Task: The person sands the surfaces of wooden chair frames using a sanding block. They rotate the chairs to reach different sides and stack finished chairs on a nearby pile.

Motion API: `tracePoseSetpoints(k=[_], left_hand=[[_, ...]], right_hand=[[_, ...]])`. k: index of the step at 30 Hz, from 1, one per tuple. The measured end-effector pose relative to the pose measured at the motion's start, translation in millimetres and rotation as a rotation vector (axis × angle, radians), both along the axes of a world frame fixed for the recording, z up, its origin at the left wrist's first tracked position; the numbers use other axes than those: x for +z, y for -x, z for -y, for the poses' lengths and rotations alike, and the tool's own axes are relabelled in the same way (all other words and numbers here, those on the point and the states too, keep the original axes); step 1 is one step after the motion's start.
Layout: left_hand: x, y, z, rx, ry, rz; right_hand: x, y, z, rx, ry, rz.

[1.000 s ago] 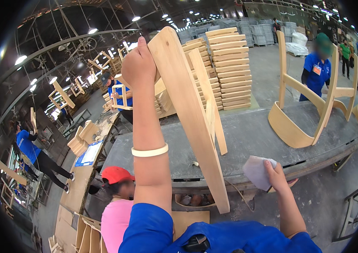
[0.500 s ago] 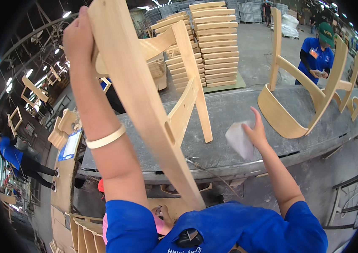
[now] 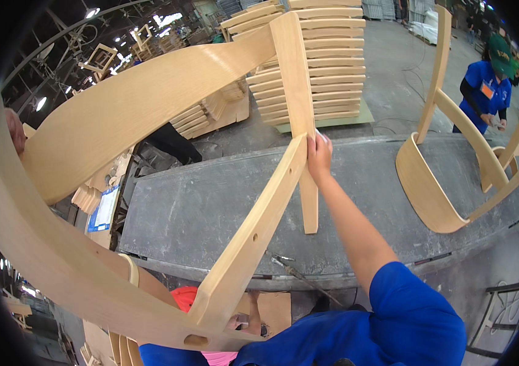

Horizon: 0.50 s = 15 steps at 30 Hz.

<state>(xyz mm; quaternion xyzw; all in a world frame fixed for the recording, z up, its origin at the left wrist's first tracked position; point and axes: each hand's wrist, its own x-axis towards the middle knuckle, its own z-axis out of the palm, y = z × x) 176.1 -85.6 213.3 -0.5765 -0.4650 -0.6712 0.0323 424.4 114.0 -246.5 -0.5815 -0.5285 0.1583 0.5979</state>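
The wooden chair frame (image 3: pixel 143 91) extends over the grey table (image 3: pixel 198 207). The right hand (image 3: pixel 319 155) grips its far leg (image 3: pixel 296 79); the left hand (image 3: pixel 15 130) is mostly hidden, its closure indeterminable.

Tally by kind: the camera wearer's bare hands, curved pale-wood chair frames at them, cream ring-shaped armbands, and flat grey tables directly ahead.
Bare hands (left hand, right hand): 2
Curved pale-wood chair frame at them: 1
Cream ring-shaped armband: 1
Flat grey table: 1
Total: 5

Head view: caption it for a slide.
Left hand and right hand on a wooden frame; another frame stands on the grey table.
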Motion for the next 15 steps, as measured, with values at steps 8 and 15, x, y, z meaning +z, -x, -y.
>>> tracePoseSetpoints(k=[8,15], left_hand=[[11.7,-9.0,2.4,0.1,-0.03,-0.054],[19.3,-25.7,-26.0,0.306,-0.092,-0.2]], right_hand=[[-50.5,-8.4,38.9,0.139,0.154,-0.014],[-29.9,-87.9,111.2,0.252,0.266,-0.033]])
